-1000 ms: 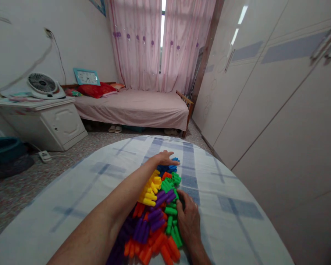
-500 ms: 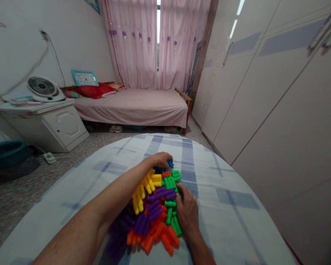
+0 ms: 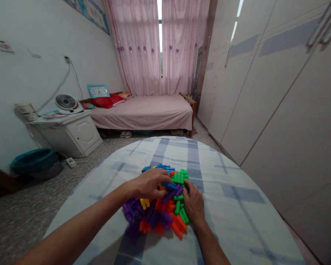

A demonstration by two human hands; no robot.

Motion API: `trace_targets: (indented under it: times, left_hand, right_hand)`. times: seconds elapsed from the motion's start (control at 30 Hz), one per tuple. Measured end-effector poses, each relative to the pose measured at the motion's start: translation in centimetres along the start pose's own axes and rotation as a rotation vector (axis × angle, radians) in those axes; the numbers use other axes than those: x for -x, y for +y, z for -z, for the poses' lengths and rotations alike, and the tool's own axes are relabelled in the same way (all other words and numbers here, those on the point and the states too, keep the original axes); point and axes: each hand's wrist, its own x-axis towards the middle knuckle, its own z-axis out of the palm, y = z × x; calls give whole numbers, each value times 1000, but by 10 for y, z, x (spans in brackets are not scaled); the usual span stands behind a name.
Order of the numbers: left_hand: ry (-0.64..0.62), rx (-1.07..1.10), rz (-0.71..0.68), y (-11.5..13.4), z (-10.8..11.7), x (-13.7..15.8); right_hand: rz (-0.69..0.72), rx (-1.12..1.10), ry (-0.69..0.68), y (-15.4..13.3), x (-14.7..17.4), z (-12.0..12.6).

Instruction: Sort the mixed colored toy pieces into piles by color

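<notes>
My left hand (image 3: pixel 151 183) is over the middle of a heap of colourful plastic building pieces, its fingers closed on a blue piece (image 3: pixel 168 186). Beneath and around that hand lie purple pieces (image 3: pixel 153 218), orange pieces (image 3: pixel 179 225) and a yellow piece (image 3: pixel 145 203), the yellow ones partly hidden by the hand. Along the heap's right side are green pieces (image 3: pixel 183 215). My right hand (image 3: pixel 194 204) rests on the table against them, fingers curved and thumb apart, with nothing visibly held. More blue pieces (image 3: pixel 169 168) lie at the far edge of the heap.
A blue-and-white checked cloth covers the round table (image 3: pixel 231 217). Beyond it stands a bed (image 3: pixel 143 112) with a pink sheet. At left are a white cabinet (image 3: pixel 84 136) with a fan (image 3: pixel 67 103) on it and a teal bin (image 3: pixel 34 160). A tall wardrobe (image 3: pixel 259 110) lines the right.
My left hand has come back from the far edge to the middle of the heap with a blue piece. My right hand stays beside the green pieces. The camera view has shifted.
</notes>
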Motion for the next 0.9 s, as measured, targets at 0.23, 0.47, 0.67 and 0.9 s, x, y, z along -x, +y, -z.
trace_targets:
  times: [0.23, 0.47, 0.67, 0.9]
  left_hand:
    - [713, 146, 432, -26, -55, 70]
    - [828, 412, 835, -64, -130, 98]
    - [863, 513, 748, -44, -134, 70]
    - [1009, 702, 712, -30, -127, 36]
  right_hand:
    - [3, -110, 45, 5, -2, -2]
    - [-12, -271, 155, 9, -6, -6]
    - [78, -166, 27, 1, -3, -4]
    - [192, -195, -57, -6, 1, -7]
